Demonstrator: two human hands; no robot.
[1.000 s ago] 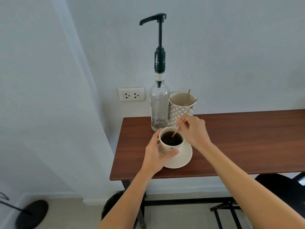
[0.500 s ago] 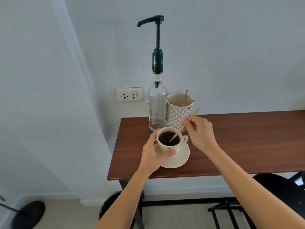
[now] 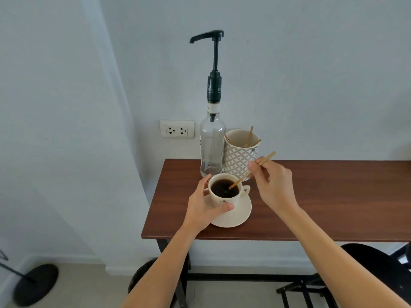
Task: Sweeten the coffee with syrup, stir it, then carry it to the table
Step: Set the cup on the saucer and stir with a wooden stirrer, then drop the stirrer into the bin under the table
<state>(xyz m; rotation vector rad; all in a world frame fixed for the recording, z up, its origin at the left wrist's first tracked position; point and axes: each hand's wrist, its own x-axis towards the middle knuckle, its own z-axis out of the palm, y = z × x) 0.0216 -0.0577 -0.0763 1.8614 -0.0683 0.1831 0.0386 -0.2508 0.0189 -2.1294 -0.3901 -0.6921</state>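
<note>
A cream coffee cup (image 3: 224,197) full of black coffee stands on a cream saucer (image 3: 238,215) near the left end of a brown wooden table (image 3: 322,196). My left hand (image 3: 203,207) wraps the cup's left side. My right hand (image 3: 274,183) pinches a wooden stir stick (image 3: 264,160) whose lower tip dips into the coffee. Behind the cup stands a clear glass syrup bottle (image 3: 211,147) with a tall dark pump.
A patterned mug (image 3: 240,155) holding more wooden sticks stands right of the bottle. A wall socket (image 3: 176,129) sits behind the table's left end. A black chair (image 3: 373,270) is under the table at right, a dark bin (image 3: 142,278) below, a black round base (image 3: 35,283) on the floor.
My right hand has drawn back to the right and up, tilting the stick; its tip has moved toward the cup's right side. My left hand stays on the cup.
</note>
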